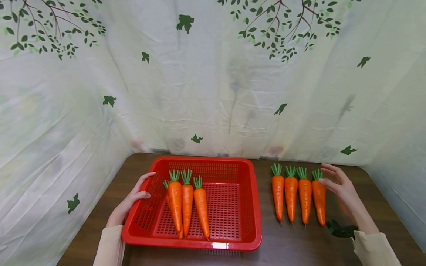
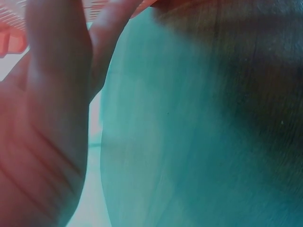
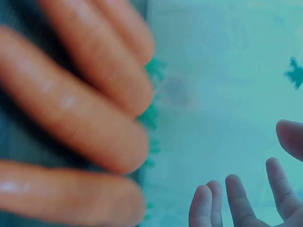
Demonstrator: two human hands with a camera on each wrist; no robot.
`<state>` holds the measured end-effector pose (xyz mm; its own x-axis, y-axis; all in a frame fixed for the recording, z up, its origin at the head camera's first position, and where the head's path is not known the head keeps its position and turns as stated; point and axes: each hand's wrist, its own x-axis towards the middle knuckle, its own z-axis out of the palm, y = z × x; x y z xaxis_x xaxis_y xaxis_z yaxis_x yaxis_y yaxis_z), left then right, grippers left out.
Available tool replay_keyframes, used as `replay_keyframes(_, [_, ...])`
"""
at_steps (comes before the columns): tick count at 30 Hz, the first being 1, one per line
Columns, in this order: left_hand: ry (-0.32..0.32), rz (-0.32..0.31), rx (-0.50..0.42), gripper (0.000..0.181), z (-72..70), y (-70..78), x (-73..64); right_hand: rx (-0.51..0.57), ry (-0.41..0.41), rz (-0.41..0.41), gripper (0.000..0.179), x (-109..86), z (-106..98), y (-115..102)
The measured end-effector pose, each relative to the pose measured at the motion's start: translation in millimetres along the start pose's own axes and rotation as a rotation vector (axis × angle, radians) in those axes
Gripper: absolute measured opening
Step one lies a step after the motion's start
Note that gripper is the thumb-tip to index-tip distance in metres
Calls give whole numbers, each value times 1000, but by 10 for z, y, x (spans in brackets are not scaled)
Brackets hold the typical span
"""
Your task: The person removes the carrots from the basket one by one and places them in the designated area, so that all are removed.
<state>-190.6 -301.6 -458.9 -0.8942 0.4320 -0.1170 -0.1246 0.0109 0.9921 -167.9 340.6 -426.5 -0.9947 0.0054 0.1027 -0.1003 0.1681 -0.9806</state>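
A red plastic basket (image 1: 191, 246) with slotted walls stands on the brown table, several carrots (image 1: 200, 205) lying in its left half. My left hand (image 1: 128, 201) grips the basket's left rim, thumb over the edge; in the left wrist view the hand (image 2: 57, 109) fills the left side with its fingertips cut off. To the right of the basket, several more carrots (image 1: 304, 201) lie in a row, green tops away from me. Beside the rightmost carrot (image 1: 319, 201), my right hand (image 1: 342, 192) hovers with fingers spread, holding nothing; the right wrist view shows its fingers (image 3: 240, 201) apart.
A pale cloth (image 1: 213, 92) printed with leaves and branches hangs behind the table and along both sides. The brown table (image 1: 279, 247) extends in front of the carrot row. A black strap (image 1: 341, 229) sits at my right wrist.
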Motion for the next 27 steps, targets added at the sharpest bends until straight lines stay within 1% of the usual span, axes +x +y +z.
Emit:
replay_keyframes(3, [-3, 5, 9, 68, -4, -4, 5, 24, -37, -37, 44, -11, 111, -117])
replay_keyframes(10, [0, 20, 38, 68, -5, 17, 7, -62, -127, -94, 43, -13, 394, -364])
replay_keyframes(13, [-19, 39, 39, 68, -6, 25, 3, -53, -169, -103, 43, -9, 524, -460])
replay_keyframes(15, [-28, 47, 37, 68, -6, 29, 4, -42, -195, -101, 44, -5, 613, -521])
replay_keyframes(20, [-53, 70, 39, 68, -23, 20, 22, -26, -243, -60, 45, 7, 836, -670])
replay_keyframes(27, [-63, 77, 49, 68, -33, 24, 28, -10, -308, -55, 46, 54, 1102, -784])
